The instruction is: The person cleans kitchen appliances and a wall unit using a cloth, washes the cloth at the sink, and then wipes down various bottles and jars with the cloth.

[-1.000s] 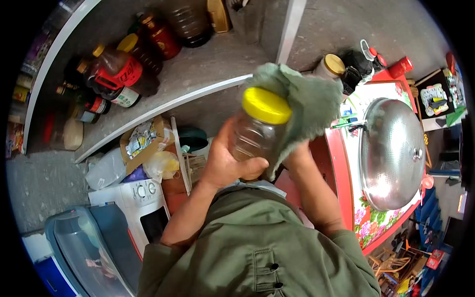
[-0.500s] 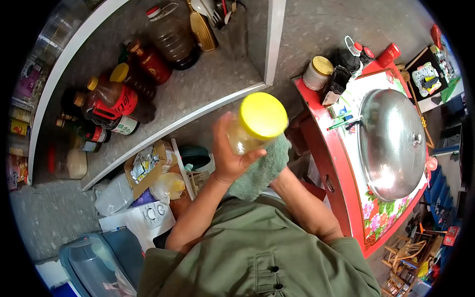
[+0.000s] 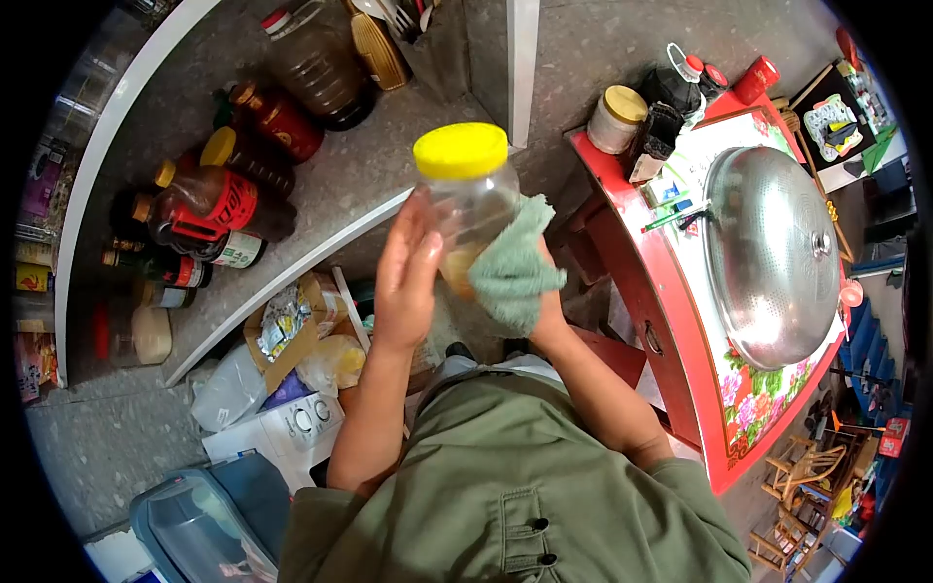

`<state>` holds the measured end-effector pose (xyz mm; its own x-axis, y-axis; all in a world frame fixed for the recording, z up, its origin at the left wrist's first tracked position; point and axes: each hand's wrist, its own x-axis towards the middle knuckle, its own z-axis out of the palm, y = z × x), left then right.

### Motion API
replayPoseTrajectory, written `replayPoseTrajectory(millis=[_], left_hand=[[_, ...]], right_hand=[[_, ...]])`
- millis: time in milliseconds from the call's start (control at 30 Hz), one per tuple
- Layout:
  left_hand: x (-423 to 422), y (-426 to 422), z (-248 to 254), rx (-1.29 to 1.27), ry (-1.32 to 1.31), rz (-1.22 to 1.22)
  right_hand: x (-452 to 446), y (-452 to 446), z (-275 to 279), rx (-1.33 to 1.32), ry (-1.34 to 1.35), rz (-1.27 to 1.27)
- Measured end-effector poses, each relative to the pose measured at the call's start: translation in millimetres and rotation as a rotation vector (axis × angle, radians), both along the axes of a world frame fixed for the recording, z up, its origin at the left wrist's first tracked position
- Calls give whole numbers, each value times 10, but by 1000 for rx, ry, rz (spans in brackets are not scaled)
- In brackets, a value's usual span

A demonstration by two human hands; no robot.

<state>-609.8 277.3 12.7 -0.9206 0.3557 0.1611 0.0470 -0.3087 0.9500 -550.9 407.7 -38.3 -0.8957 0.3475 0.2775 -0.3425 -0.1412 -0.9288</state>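
A clear jar [image 3: 466, 209] with a bright yellow lid is held up in front of me, almost upright, with a yellowish patch low inside. My left hand [image 3: 406, 282] is closed on the jar's left side, thumb toward me and the other fingers partly hidden behind. On the opposite side, my right hand [image 3: 547, 301] grips a grey-green cloth [image 3: 512, 267] and presses it against the jar's lower right wall. The cloth covers most of that hand's fingers.
Dark bottles [image 3: 219, 199] and a large jug [image 3: 316, 68] stand on the grey shelf [image 3: 360, 160] at left. Right is a red table [image 3: 632, 238] bearing a big domed metal lid [image 3: 773, 257] and a gold-lidded jar [image 3: 617, 120]. Below the shelf sits an open cardboard box [image 3: 311, 306].
The jar has shifted left and tipped from leaning toward me to nearly upright. My left hand has moved lower and left; the cloth has come round onto the jar's right side.
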Motion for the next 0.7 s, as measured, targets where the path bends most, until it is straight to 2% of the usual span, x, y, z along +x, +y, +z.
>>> replayPoseTrajectory(millis=[67, 100, 133, 167, 200, 267, 333, 367, 433, 467, 533, 567, 633, 667, 700], left_hand=[[-9, -56, 45, 126, -57, -107], [37, 0, 7, 21, 157, -2], [61, 17, -3, 20, 155, 0], [65, 29, -4, -11, 105, -17], [58, 51, -4, -41, 57, -36], [88, 119, -84, -12, 83, -190], [234, 84, -114, 22, -190, -415], [271, 84, -157, 19, -196, -421], [306, 113, -267, 542, -598, -756], [292, 134, -252, 641, -742, -746], [205, 175, -159, 682, -822, -970], [180, 168, -166, 679, -814, -968], [157, 156, -207, 339, -959, -684], [157, 161, -163, 336, -966, -687], [156, 165, -78, 101, -839, -556]], right_hand=[[16, -17, 123, 543, 43, -171], [-15, 13, 53, 543, -15, -47], [-46, 28, 69, 542, -17, -43], [-91, 36, 152, 305, -73, 6], [-159, 93, 226, 193, -65, 14], [-305, 338, 396, 258, 21, 14], [-388, 572, 511, 516, 88, -7], [-399, 623, 538, 651, 115, -26], [-335, 591, 507, 814, 165, -58], [-305, 576, 473, 841, 169, -72], [-278, 554, 384, 848, 178, -105], [-271, 546, 360, 854, 186, -121], [-256, 573, 349, 914, 217, -154], [-263, 634, 359, 976, 249, -170], [-274, 706, 368, 1054, 285, -187]])
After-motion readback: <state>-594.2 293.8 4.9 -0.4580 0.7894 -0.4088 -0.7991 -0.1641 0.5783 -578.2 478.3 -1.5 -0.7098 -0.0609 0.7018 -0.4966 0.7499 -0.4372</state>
